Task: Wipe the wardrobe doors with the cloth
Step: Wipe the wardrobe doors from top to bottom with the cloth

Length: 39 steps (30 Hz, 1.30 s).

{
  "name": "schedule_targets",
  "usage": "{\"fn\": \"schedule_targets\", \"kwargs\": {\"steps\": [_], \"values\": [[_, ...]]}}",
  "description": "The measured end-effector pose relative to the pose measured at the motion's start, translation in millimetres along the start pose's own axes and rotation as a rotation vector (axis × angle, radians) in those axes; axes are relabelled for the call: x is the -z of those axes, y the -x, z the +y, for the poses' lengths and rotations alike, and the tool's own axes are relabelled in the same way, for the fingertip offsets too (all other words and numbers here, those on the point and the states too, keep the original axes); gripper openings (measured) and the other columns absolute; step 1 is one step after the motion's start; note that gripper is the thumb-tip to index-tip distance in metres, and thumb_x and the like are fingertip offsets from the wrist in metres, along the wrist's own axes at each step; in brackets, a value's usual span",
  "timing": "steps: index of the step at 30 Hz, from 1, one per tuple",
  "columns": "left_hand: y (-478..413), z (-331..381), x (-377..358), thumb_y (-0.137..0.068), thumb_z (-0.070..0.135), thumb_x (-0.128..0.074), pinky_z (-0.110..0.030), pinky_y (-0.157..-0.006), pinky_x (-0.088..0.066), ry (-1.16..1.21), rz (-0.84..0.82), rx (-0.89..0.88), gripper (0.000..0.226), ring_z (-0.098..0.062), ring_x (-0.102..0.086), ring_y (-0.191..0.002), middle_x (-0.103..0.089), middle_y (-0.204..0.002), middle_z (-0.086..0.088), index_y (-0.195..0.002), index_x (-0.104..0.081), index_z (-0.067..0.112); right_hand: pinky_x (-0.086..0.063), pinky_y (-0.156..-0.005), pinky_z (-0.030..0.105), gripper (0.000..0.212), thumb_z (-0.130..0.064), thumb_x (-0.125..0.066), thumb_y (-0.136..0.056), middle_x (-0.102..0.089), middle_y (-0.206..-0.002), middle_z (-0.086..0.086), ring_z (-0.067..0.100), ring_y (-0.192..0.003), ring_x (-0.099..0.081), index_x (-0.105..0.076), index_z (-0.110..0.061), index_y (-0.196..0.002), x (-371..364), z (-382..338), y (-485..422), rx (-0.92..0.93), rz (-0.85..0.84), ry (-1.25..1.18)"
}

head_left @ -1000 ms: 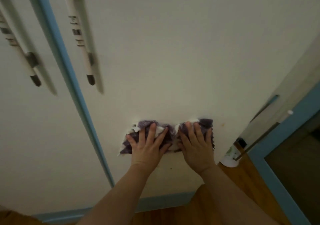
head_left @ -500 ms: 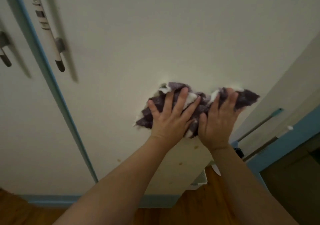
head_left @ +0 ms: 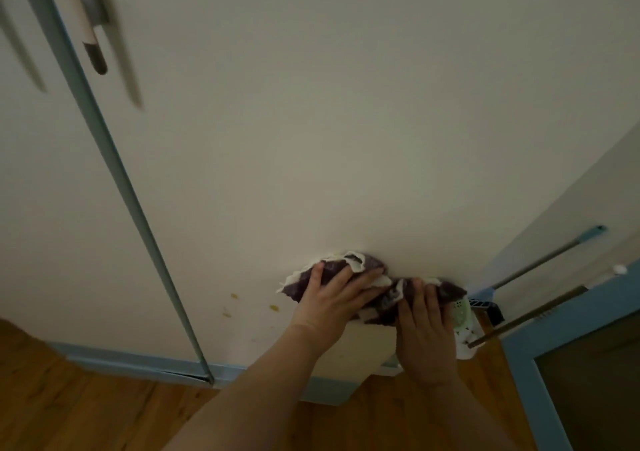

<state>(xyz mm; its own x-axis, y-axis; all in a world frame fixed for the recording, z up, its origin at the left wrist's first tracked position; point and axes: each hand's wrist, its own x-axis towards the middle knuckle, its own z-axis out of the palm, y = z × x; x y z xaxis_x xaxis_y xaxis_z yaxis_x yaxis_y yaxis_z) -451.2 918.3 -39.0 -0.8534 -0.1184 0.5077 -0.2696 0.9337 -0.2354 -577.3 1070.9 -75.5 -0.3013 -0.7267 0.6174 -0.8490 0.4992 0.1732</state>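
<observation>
A cream wardrobe door (head_left: 346, 131) fills most of the view. Low on its right part, a bunched purple and white cloth (head_left: 367, 270) lies flat against the door. My left hand (head_left: 332, 301) presses on the cloth's left half with fingers spread. My right hand (head_left: 424, 326) presses on its right half, close to the door's right edge. A few small yellow stains (head_left: 273, 307) dot the door just left of the cloth. A second door (head_left: 52, 208) stands to the left, past a blue strip (head_left: 138, 208).
A long door handle (head_left: 91, 41) hangs at the upper left. Two broom or mop poles (head_left: 547, 260) lean in the right corner above a white and green container (head_left: 464, 326). A blue framed panel (head_left: 568, 381) stands at the right. Wooden floor (head_left: 86, 409) runs below the blue plinth.
Both hands slid the cloth to the right and down the door toward its right edge. The view shifted, so the handles moved to the upper left.
</observation>
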Motion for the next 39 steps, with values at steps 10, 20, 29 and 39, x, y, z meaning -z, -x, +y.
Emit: {"fn": "schedule_targets", "kwargs": {"steps": [10,20,29,39], "values": [[14,-17,22,-0.085,0.033,-0.040,-0.047,-0.106,-0.015,0.170,0.005,0.025,0.058,-0.021,-0.021,-0.136,-0.017,-0.151,0.003,-0.142,-0.027,0.030,-0.004,-0.111,0.049,0.075,-0.062,-0.017,-0.094,-0.007,-0.152,0.020,0.027,-0.144,0.011,-0.009,-0.009,-0.146,14,-66,-22,-0.395,0.047,-0.275],[60,-71,9,-0.089,0.019,-0.038,-0.052,-0.110,-0.026,0.456,0.391,-0.079,0.055,-0.034,-0.026,-0.137,-0.023,-0.146,-0.016,-0.139,-0.018,0.019,0.018,-0.108,0.050,0.081,-0.072,-0.028,-0.084,0.021,-0.155,-0.004,0.020,-0.141,0.020,0.008,-0.037,-0.147,-23,-127,-84,-0.550,0.526,-0.272],[105,-130,-37,-0.087,0.025,-0.045,-0.049,-0.111,-0.024,0.391,0.806,0.408,0.053,-0.036,-0.026,-0.132,-0.027,-0.141,-0.016,-0.132,-0.031,0.000,0.011,-0.107,0.060,0.076,-0.068,-0.037,-0.086,0.022,-0.155,-0.001,0.025,-0.143,0.014,-0.006,-0.037,-0.148,-50,-187,-101,-0.147,0.581,-0.025],[164,-145,-93,-0.090,0.029,-0.036,-0.028,-0.109,-0.030,0.814,0.971,0.582,0.056,-0.020,-0.037,-0.128,-0.040,-0.136,-0.019,-0.136,-0.034,-0.004,0.004,-0.112,0.053,0.044,-0.040,-0.032,-0.097,-0.031,-0.150,0.005,0.024,-0.143,-0.013,-0.036,-0.028,-0.139,-143,-294,-71,0.249,0.635,-0.033]]}}
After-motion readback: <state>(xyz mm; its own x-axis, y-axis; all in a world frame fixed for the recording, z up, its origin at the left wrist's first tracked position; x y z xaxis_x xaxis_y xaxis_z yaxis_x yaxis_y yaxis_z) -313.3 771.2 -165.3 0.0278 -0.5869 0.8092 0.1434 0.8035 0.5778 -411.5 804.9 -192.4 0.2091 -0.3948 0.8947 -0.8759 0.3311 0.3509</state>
